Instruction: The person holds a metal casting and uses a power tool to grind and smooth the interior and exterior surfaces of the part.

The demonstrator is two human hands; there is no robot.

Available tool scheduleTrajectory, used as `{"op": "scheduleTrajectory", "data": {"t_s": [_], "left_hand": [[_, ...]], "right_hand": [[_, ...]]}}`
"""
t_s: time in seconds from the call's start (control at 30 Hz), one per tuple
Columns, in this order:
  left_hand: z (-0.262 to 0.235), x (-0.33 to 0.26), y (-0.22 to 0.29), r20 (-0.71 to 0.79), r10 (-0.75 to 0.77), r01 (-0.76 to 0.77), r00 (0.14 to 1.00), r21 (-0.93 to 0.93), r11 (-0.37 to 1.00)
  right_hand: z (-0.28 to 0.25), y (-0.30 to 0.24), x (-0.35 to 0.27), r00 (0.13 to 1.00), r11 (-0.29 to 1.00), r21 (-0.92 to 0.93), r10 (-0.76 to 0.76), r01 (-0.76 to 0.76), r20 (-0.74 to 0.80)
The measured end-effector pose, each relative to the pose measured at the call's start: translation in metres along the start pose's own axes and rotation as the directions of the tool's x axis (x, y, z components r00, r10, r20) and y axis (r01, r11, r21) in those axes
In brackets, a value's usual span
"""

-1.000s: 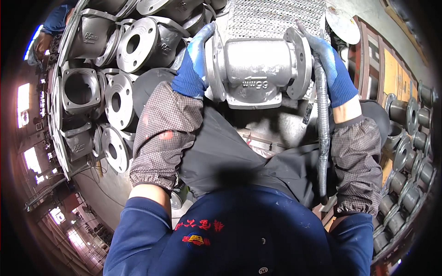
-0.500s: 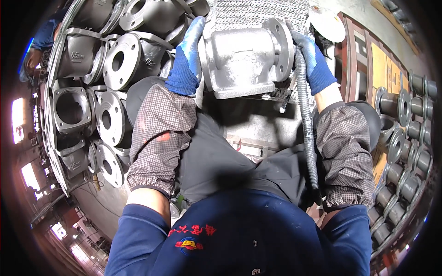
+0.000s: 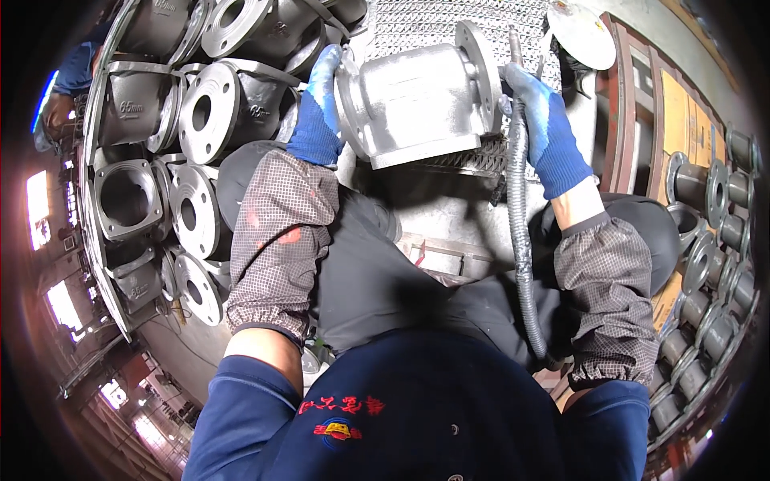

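Note:
A silver-grey cast valve body [image 3: 419, 100] with a round flange at each end rests on a metal mesh surface [image 3: 441, 24] in front of me. My left hand [image 3: 321, 92], in a blue glove, grips its left flange. Beside the right flange, my gloved right hand [image 3: 536, 96] is closed around a slim hand tool [image 3: 514, 46], its narrow tip pointing away from me. A ribbed grey hose [image 3: 521, 232] runs from this tool down across my right thigh. Some fingers of both hands are hidden, and whether my right hand touches the flange I cannot tell.
Similar valve bodies [image 3: 210, 112] are stacked close on my left. At the right stand a reddish-brown frame [image 3: 622, 104], yellowish boards [image 3: 682, 112] and rows of flanged castings [image 3: 710, 264]. A white round disc [image 3: 581, 36] lies at the far right of the mesh.
The valve body has turned: its raised lettering no longer shows and its square lower flange is tilted. My right hand has lowered slightly, and the tool's tip now shows clear of the flange.

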State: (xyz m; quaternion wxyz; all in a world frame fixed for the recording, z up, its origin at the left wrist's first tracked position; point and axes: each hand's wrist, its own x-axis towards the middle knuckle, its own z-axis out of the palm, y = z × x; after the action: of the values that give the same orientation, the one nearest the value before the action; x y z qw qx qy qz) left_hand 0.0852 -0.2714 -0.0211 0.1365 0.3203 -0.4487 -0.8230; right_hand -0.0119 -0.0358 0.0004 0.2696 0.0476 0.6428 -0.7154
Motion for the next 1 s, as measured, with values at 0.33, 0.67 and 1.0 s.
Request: {"op": "scheduleTrajectory", "data": {"t_s": [0.33, 0.67, 1.0], "left_hand": [[0.011, -0.01, -0.006, -0.121, 0.055, -0.028, 0.991, 0.217, 0.976], [0.044, -0.046, -0.006, 0.347, 0.533, -0.635, 0.772, 0.388, 0.668], [0.116, -0.066, 0.001, 0.205, 0.191, -0.279, 0.96, 0.62, 0.733]], "right_hand": [[-0.026, 0.01, -0.018, 0.992, 0.988, -0.103, -0.11, 0.116, 0.066], [-0.053, 0.019, -0.026, 0.994, 0.993, 0.065, 0.099, -0.096, -0.042], [-0.088, 0.003, -0.034, 0.992, 1.0, -0.01, 0.005, -0.007, -0.123]]}}
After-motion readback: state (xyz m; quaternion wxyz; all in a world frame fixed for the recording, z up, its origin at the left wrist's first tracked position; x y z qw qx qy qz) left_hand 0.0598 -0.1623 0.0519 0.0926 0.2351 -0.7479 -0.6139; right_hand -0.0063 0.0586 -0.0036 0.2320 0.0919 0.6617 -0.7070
